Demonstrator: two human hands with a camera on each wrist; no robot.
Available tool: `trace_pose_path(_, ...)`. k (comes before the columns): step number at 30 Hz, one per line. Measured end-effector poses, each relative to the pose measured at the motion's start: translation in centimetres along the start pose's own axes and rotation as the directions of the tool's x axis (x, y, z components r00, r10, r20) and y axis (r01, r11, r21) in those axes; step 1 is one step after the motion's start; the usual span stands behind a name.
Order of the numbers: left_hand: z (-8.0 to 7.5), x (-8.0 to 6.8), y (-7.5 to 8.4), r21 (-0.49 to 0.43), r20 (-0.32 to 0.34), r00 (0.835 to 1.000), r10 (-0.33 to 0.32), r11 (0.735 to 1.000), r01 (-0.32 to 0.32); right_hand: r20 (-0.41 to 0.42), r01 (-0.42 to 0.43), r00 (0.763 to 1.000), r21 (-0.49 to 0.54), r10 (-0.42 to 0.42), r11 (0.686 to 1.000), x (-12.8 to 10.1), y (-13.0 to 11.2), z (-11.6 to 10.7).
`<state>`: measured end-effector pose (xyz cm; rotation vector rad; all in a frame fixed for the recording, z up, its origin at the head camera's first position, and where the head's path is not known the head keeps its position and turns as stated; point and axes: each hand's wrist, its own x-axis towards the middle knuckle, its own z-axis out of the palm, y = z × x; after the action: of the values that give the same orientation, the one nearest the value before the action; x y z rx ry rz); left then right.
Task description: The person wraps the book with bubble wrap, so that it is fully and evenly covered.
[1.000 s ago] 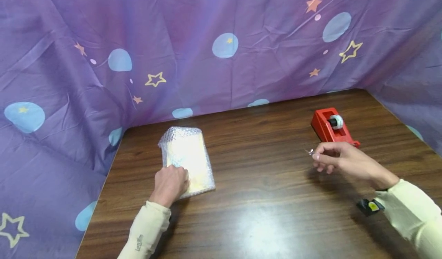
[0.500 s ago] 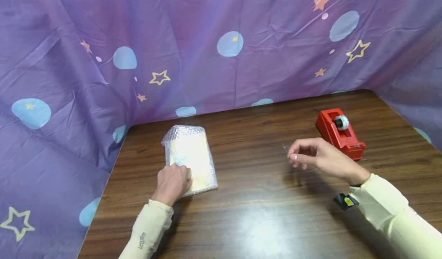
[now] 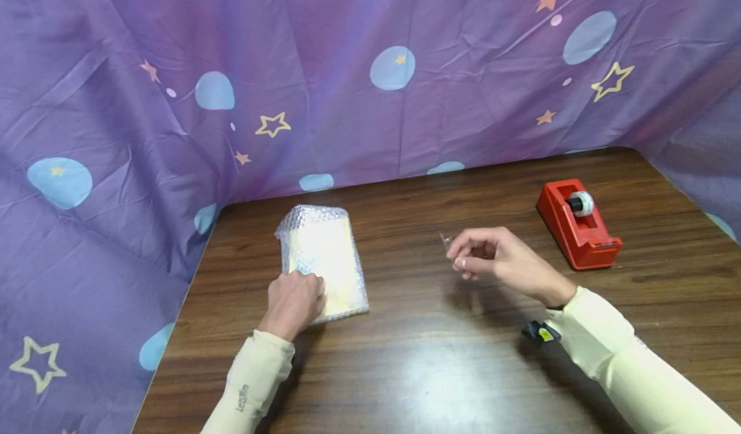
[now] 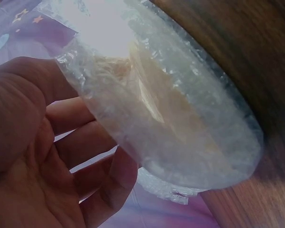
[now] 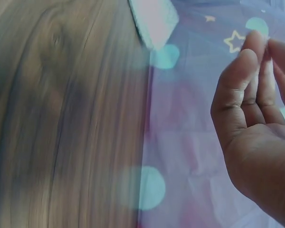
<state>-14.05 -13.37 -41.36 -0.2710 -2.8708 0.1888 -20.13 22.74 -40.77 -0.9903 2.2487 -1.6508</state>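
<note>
A flat package in bubble wrap [image 3: 331, 254] lies on the left part of the table, pale and glaring on top. My left hand [image 3: 294, 302] grips it at its near left edge. In the left wrist view, the fingers reach along the edge of the wrap [image 4: 180, 118], with several fingertips behind it. My right hand [image 3: 502, 260] hovers above the table, right of the package. Between its thumb and index finger it pinches a short strip of clear tape [image 3: 444, 238], which sticks out to the left. The strip is hard to make out in the right wrist view.
A red tape dispenser [image 3: 586, 241] with a white-rimmed roll [image 3: 582, 204] stands at the right on the brown wooden table [image 3: 405, 350]. A purple curtain [image 3: 324, 67] with stars and blue dots hangs behind the table and along its sides.
My right hand has moved left, away from the tape dispenser and toward the package, carrying the tape strip. The left hand keeps its grip on the package; the head view has shifted slightly.
</note>
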Motion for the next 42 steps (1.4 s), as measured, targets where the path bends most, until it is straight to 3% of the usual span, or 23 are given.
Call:
trace_pose_path(16, 0.0, 0.3, 0.2, -0.001, 0.01, 1.0, -0.004, 1.0, 0.004, -0.02, -0.039, 0.999, 0.094, 0.041, 0.995, 2.5, 0.3, 3.9)
trace_pose_path(38, 0.0, 0.1, -0.8, -0.058, 0.076, 0.997, -0.024, 0.998, 0.029, 0.089, -0.154, 0.987, 0.219, 0.137, 0.963, 7.8, 1.4, 10.8)
trace_pose_path(42, 0.4, -0.1, -1.1, -0.049, 0.051, 0.998, -0.035, 0.998, 0.037, 0.091, -0.18, 0.983, 0.268, 0.162, 0.946, 9.2, 0.8, 11.9)
